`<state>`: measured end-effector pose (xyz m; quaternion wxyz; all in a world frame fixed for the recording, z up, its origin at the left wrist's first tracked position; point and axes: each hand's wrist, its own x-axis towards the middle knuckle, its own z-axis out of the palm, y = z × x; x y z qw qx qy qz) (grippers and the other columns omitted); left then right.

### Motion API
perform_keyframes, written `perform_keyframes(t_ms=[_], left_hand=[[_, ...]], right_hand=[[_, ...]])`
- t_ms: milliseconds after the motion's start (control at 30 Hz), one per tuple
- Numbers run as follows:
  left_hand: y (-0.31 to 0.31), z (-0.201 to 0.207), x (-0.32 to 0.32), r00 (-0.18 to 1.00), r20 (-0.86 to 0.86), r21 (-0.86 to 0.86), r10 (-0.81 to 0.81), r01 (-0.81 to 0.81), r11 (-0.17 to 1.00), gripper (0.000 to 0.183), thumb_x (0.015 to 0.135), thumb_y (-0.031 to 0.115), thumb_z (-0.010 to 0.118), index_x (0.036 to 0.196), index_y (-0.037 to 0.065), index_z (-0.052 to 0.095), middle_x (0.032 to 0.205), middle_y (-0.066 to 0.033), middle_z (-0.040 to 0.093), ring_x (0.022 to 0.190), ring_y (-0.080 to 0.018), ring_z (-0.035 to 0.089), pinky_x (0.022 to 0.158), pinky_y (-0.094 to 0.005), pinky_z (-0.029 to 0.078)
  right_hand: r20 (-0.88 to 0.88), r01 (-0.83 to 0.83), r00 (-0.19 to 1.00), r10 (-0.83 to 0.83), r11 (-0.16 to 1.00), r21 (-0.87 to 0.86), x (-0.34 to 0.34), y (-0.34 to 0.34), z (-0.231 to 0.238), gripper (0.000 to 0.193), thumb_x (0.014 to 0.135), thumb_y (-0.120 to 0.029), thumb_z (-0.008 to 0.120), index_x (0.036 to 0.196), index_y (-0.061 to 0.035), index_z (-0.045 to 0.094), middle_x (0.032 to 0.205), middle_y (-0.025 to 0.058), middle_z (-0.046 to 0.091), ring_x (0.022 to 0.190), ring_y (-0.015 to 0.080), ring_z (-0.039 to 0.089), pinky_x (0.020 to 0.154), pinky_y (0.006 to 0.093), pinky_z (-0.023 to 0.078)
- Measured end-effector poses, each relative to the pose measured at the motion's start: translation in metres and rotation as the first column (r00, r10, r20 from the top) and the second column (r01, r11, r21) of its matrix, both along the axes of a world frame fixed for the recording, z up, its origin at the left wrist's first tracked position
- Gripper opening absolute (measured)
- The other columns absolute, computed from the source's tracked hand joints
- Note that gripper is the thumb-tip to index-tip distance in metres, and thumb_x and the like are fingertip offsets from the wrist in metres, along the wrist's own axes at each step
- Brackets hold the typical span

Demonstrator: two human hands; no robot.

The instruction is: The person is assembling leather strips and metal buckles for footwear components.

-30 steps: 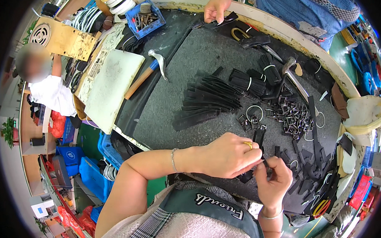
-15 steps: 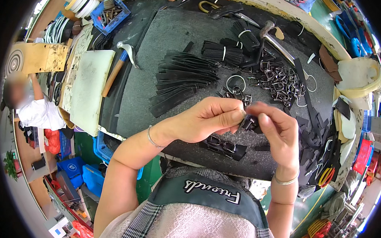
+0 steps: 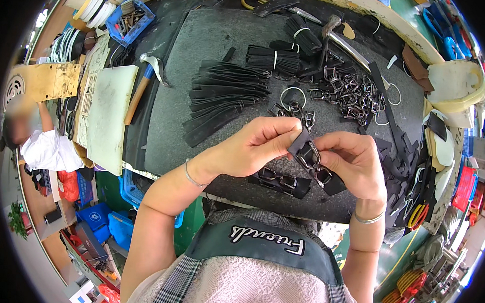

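Note:
Between my hands is a short black strap (image 3: 302,143) threaded with dark metal buckles (image 3: 313,156). My left hand (image 3: 264,144) pinches the strap's upper end between thumb and fingers. With thumb and fingertips my right hand (image 3: 351,160) grips the buckle side of the same strap. Just below, on the mat, lies another black strap piece with buckles (image 3: 281,182). A fan of loose black strips (image 3: 226,92) spreads beyond my left hand. Past my right hand sits a heap of dark metal buckles (image 3: 354,94), and a few more buckles lie by a pale ring (image 3: 293,97).
A claw hammer (image 3: 143,86) lies left by a white board (image 3: 111,117). Another hammer (image 3: 342,37) rests behind the buckle heap. Bundled strips (image 3: 272,60) lie at the back, near a blue tool basket (image 3: 130,20). Black scraps (image 3: 394,157) cover the right edge. Another person (image 3: 42,136) is at far left.
My right hand has shifted and turned, and the strap with its buckles has swung into clearer view between my hands. The whole scene has slid slightly left and up.

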<state>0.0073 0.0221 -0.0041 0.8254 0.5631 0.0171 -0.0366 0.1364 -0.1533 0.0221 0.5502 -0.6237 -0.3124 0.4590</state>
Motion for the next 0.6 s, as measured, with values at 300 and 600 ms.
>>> perform_keyframes(t_ms=[300, 600], left_hand=[[-0.024, 0.007, 0.002, 0.893, 0.336, 0.607, 0.299, -0.448, 0.656, 0.015, 0.088, 0.003, 0.054, 0.077, 0.001, 0.044, 0.063, -0.0149, 0.042, 0.052, -0.0301, 0.041, 0.05, -0.0352, 0.033], [-0.028, -0.006, 0.004, 0.815, 0.529, 0.634, 0.237, -0.565, 0.528, 0.011, 0.084, -0.006, 0.054, 0.078, 0.0, 0.047, 0.065, -0.0127, 0.041, 0.054, -0.0297, 0.041, 0.05, -0.0349, 0.032]], right_hand=[[0.286, 0.329, 0.874, -0.393, 0.911, 0.248, -0.037, 0.013, 0.009, 0.028, 0.071, -0.007, 0.077, 0.094, 0.0017, 0.063, 0.084, 0.0084, 0.063, 0.074, 0.0134, 0.062, 0.065, 0.0256, 0.052], [0.253, 0.392, 0.873, -0.418, 0.908, 0.149, -0.035, 0.016, 0.0, 0.014, 0.071, 0.01, 0.068, 0.083, 0.0039, 0.061, 0.073, 0.0072, 0.062, 0.064, 0.0125, 0.063, 0.058, 0.0233, 0.051]])
